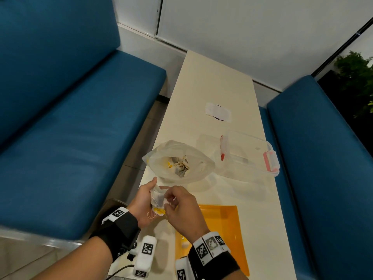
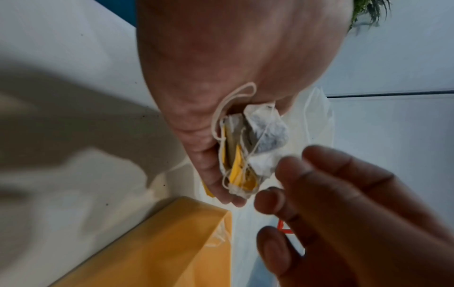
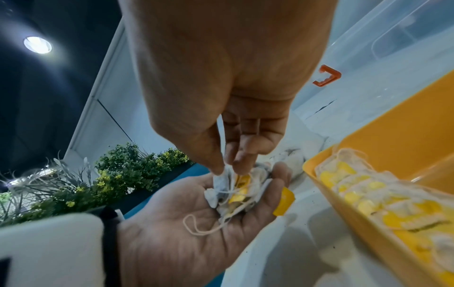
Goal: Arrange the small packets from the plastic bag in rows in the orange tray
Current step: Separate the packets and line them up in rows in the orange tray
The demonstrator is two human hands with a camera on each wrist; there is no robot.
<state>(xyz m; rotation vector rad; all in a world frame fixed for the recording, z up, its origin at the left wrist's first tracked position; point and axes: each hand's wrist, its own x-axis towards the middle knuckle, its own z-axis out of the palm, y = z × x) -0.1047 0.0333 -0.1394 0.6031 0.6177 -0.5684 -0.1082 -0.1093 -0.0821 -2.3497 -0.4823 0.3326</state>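
My left hand (image 1: 149,197) cups a bunch of small packets (image 1: 158,201), tea bags with strings and yellow tags, above the table's near left edge. The right hand (image 1: 171,200) pinches the top corner of one packet (image 3: 222,177) in that bunch between thumb and fingers (image 3: 242,165). The left wrist view shows the bunch (image 2: 253,149) against my left palm, with the right fingertips (image 2: 290,167) at its white corner. The plastic bag (image 1: 179,161) lies open just beyond the hands, with more packets inside. The orange tray (image 1: 226,223) sits near right; a row of packets (image 3: 373,200) lies along its near side.
A clear lidded container (image 1: 250,154) with red clips stands right of the bag. A white sticker (image 1: 218,113) lies farther up the narrow cream table (image 1: 210,81). Blue benches (image 1: 70,138) flank the table on both sides. Tagged white devices (image 1: 146,253) sit at the near edge.
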